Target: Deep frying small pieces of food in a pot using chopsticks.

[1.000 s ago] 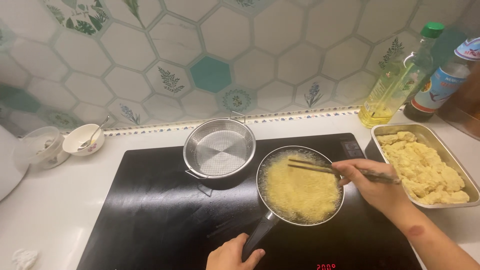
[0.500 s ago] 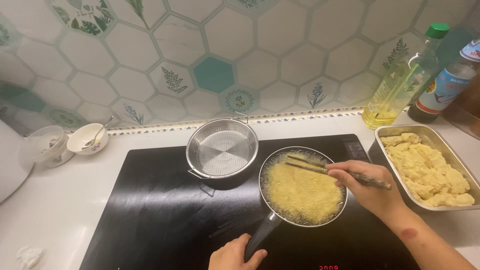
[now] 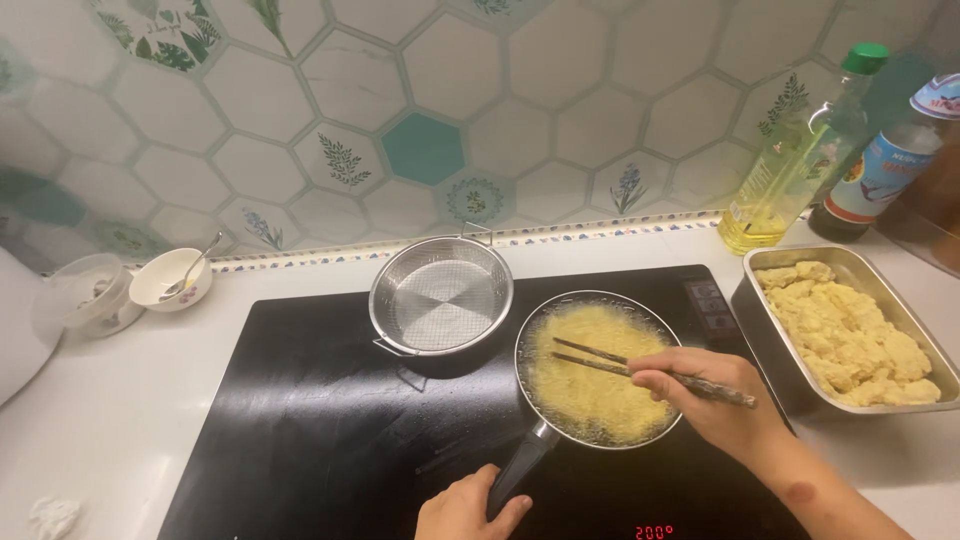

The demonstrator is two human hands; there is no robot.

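Two hands at work over a black induction cooktop [image 3: 300, 420] set into the white table [image 3: 110, 420]. Left hand [image 3: 470, 510] at the lower edge of view, fingers closed round the dark handle of a small frying pan [image 3: 598, 372]; the handle's long axis runs from the pan down and left toward that hand. Pan sits on the cooktop's right half, filled with foaming yellow oil or batter; contents under the froth not discernible.

Right hand [image 3: 715, 395] just right of the pan, overlapping its rim, fingers pinched narrow on a pair of dark chopsticks [image 3: 640, 365]. Chopstick axis lies nearly level, slightly tilted, tips pointing left over the pan's centre, butt ends projecting right past the hand. Tips appear at or just above the foam; contact uncertain.

Right hand is the nearer one to the pan's contents; left hand only reaches the handle.

Surroundings: empty wire-mesh strainer basket [image 3: 441, 297] just behind-left of the pan, close but apparently apart. Metal tray [image 3: 760, 310] of pale battered pieces to the right. Oil bottle [image 3: 790, 160] and dark sauce bottle [image 3: 880, 170] against the tiled wall. Small bowl with spoon [image 3: 172, 278] far left.
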